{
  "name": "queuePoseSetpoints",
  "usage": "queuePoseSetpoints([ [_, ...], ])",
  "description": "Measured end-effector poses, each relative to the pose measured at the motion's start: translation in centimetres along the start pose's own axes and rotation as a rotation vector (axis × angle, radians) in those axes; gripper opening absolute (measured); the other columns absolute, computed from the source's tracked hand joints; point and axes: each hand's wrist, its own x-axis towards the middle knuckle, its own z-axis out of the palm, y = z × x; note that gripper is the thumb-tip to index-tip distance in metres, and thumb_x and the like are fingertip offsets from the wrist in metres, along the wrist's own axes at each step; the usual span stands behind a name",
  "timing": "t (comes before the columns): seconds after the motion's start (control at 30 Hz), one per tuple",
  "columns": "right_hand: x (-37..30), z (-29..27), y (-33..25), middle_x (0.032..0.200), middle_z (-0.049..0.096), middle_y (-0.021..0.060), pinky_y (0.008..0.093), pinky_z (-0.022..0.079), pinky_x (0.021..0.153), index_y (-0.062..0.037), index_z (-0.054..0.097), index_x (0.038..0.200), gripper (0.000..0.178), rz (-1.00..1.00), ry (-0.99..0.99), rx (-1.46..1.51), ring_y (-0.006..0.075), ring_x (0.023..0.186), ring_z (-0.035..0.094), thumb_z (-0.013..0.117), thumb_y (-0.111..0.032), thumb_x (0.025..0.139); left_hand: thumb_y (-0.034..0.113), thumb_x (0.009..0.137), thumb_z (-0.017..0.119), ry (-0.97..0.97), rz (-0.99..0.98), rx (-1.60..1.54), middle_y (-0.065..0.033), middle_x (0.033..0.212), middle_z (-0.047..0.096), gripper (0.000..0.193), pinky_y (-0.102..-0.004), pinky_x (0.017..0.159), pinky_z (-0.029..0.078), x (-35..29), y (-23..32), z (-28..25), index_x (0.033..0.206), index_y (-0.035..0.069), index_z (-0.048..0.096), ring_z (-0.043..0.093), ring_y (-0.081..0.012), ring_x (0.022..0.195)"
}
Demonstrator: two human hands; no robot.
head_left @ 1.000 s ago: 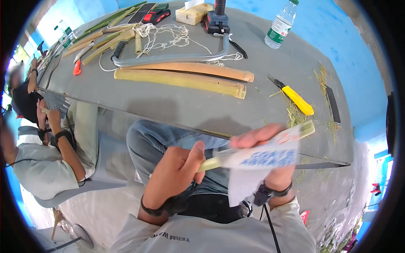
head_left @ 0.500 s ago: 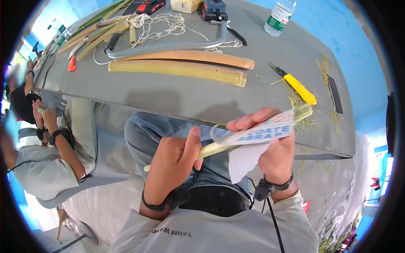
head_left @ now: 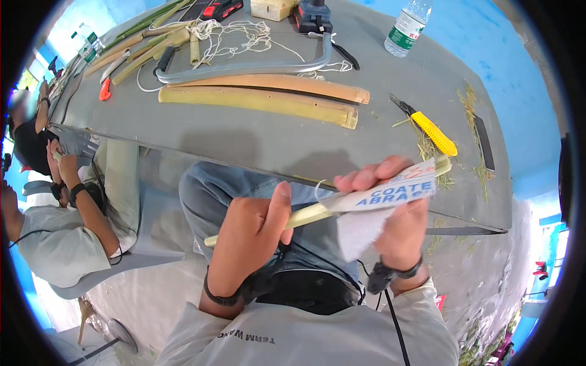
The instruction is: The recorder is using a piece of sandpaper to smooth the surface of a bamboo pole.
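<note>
A pale, slim bamboo strip (head_left: 309, 213) slants across my lap, its right end higher than its left. My left hand (head_left: 247, 235) is closed around the lower left part, thumb pointing up. Around the strip's right part is a folded sheet of white-backed sandpaper (head_left: 390, 196), gripped by my right hand (head_left: 400, 235) with the fingers on top. One flap of the sheet hangs below the strip, and a loose edge curls up at its left. Only the strip's tip pokes out beyond the paper.
On the grey table (head_left: 238, 137) lie two split bamboo pieces (head_left: 262, 102), a bow saw frame (head_left: 244, 72), tangled white string (head_left: 232, 36) and a yellow utility knife (head_left: 433, 132) beside green shavings. A water bottle (head_left: 406, 30) stands farther back. Another person (head_left: 67, 238) sits at left.
My right hand has slid the sandpaper slightly rightward along the bamboo strip, toward its upper end. The left hand keeps its hold in nearly the same place.
</note>
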Motion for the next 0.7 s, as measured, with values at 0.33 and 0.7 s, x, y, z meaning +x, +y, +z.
queuePoseSetpoints([
  [0.33,1.0,-0.8,-1.0,0.092,0.057,0.0057,0.0454,0.045,0.094,-0.0098,0.047,0.108,0.019,-0.043,0.054,0.360,0.0226,0.092,0.059,0.055,-0.023,0.096,0.032,0.103,0.043,0.085,0.052,-0.023,-0.0041,0.045,0.049,0.061,-0.0301,0.047,0.033,-0.2,0.3,1.0,0.054,0.000,0.058,0.042,-0.0110,0.044],
  [0.7,0.9,-0.2,-1.2,0.088,0.057,0.0079,0.0450,0.048,0.089,-0.0090,0.046,0.103,0.023,-0.116,0.089,0.354,0.0246,0.088,0.059,0.054,-0.030,0.097,0.029,0.103,0.046,0.088,0.025,-0.016,-0.0050,0.047,0.052,0.056,-0.0294,0.048,0.035,0.0,0.2,0.0,0.057,-0.002,0.058,0.044,-0.0115,0.045],
])
